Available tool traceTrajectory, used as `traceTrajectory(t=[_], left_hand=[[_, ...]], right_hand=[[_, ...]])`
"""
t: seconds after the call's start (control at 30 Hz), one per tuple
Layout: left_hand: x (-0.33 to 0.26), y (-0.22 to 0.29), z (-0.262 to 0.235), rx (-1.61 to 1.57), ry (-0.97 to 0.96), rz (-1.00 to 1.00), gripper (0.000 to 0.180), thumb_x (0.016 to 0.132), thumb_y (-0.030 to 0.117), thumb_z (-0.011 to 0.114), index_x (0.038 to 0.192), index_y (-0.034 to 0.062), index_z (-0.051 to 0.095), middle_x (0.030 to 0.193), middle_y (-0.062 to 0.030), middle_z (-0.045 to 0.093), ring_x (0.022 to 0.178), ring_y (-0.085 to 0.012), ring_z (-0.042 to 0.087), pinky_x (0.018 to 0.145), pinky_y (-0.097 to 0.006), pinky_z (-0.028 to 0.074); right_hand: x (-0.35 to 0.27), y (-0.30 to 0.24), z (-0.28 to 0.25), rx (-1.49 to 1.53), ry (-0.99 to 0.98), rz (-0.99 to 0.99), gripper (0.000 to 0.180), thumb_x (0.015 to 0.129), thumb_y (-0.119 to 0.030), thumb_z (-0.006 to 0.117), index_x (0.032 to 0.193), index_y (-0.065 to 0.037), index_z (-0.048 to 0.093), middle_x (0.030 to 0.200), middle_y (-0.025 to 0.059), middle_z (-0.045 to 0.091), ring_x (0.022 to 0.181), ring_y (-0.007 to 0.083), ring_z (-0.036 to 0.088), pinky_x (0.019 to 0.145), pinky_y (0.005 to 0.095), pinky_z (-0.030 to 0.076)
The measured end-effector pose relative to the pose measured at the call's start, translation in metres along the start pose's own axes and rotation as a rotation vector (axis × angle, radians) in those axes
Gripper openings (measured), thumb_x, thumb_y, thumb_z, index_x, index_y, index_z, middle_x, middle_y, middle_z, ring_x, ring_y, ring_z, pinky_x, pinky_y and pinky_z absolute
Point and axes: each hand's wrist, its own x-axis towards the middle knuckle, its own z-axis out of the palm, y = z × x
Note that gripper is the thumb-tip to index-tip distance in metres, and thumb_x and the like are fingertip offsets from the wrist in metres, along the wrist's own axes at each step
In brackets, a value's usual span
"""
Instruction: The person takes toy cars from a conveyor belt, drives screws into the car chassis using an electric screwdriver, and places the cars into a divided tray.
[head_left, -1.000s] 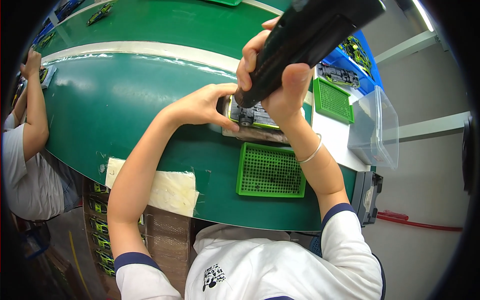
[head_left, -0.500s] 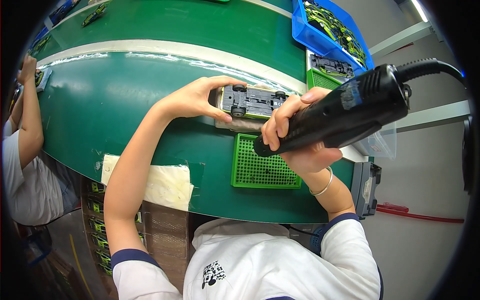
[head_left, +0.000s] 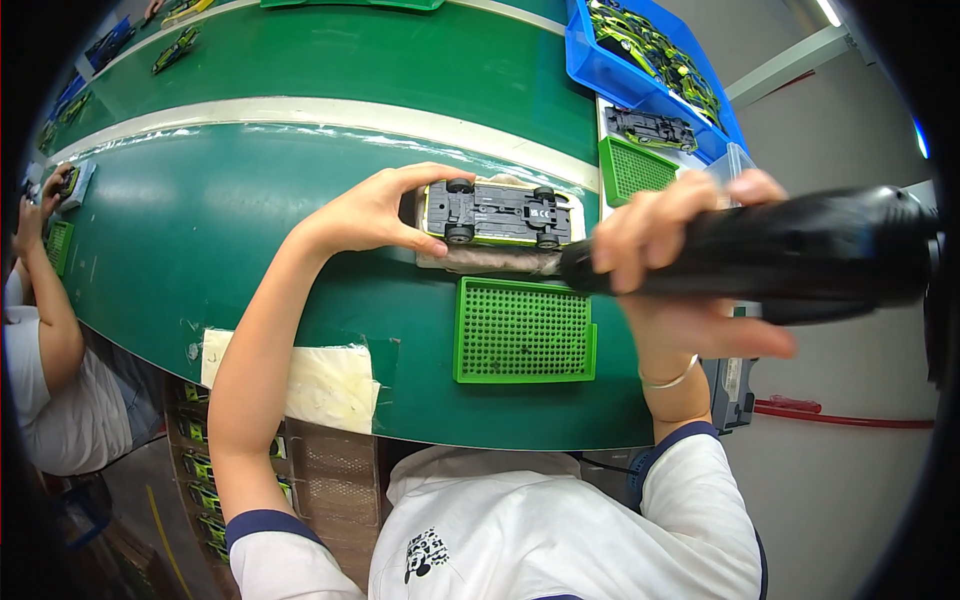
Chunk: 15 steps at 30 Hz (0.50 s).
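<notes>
Two green perforated trays sit on the bench, one near (head_left: 524, 330), one farther off (head_left: 638, 168). One blue bin (head_left: 590, 60) holds many toy cars (too tangled to count). One upturned toy car (head_left: 497, 213) lies centre. One black power screwdriver (head_left: 770, 255) is in view.

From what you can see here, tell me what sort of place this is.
Probably a toy-car assembly line. The left hand steadies an upturned toy car on a green conveyor belt, the right hand holds a black power screwdriver, and a blue bin holds more cars.
</notes>
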Motion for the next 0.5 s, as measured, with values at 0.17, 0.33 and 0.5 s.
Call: traceTrajectory(t=[0.17, 0.33, 0.5], left_hand=[[0.002, 0.004, 0.000, -0.009, -0.009, -0.022, 0.069, 0.055, 0.017, 0.074, 0.117, 0.0050, 0.045, 0.111, -0.0091, 0.050, 0.102, -0.0195, 0.046, 0.091, -0.031, 0.034], [0.000, 0.006, 0.001, 0.008, 0.006, -0.038, 0.070, 0.055, 0.017, 0.074, 0.117, 0.0060, 0.045, 0.112, -0.0087, 0.049, 0.104, -0.0192, 0.045, 0.092, -0.031, 0.033], [0.003, 0.008, 0.002, 0.027, 0.000, -0.065, 0.071, 0.054, 0.017, 0.074, 0.117, 0.0061, 0.045, 0.115, -0.0079, 0.048, 0.108, -0.0201, 0.043, 0.095, -0.032, 0.030]], right_hand=[[0.012, 0.000, -0.035, -0.098, 0.079, -0.068, 0.079, 0.066, -0.071, 0.043, 0.114, -0.010, 0.029, 0.070, 0.0082, 0.042, 0.048, 0.0157, 0.045, 0.046, 0.0282, 0.041], [0.005, 0.023, -0.039, -0.263, 0.207, 0.126, 0.071, 0.069, -0.067, 0.045, 0.105, -0.008, 0.029, 0.068, 0.0076, 0.042, 0.047, 0.0147, 0.046, 0.047, 0.0271, 0.041], [0.005, 0.038, -0.044, -0.141, 0.233, 0.065, 0.065, 0.075, -0.054, 0.051, 0.101, 0.004, 0.036, 0.062, 0.0090, 0.046, 0.043, 0.0131, 0.046, 0.039, 0.0213, 0.037]])
